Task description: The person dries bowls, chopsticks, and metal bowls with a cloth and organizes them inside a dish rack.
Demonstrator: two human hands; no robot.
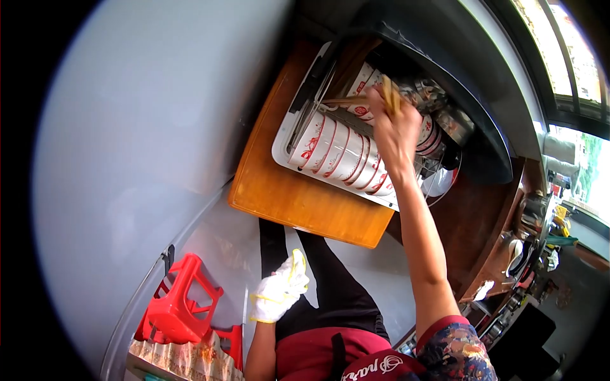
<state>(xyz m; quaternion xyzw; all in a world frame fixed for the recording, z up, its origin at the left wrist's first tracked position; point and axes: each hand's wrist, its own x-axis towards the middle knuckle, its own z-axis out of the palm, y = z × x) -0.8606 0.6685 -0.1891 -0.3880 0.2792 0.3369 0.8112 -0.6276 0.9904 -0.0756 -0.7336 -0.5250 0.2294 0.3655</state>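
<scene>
My right hand reaches into a dish rack with a raised dark cover. Its fingers are closed round a bundle of wooden chopsticks, some of which stick out to the left. Below that hand, a row of nested white bowls with red patterns lies on its side in the white rack tray. More patterned bowls and shiny metal ware sit to its right. My left hand, in a white glove with yellow edging, hangs in front of my legs with fingers stretched out, holding nothing visible.
The rack stands on an orange-brown wooden table. Red plastic stools are at the lower left, beside a patterned cloth-covered surface. A pale smooth panel rises on the left. At right is a cluttered counter under a window.
</scene>
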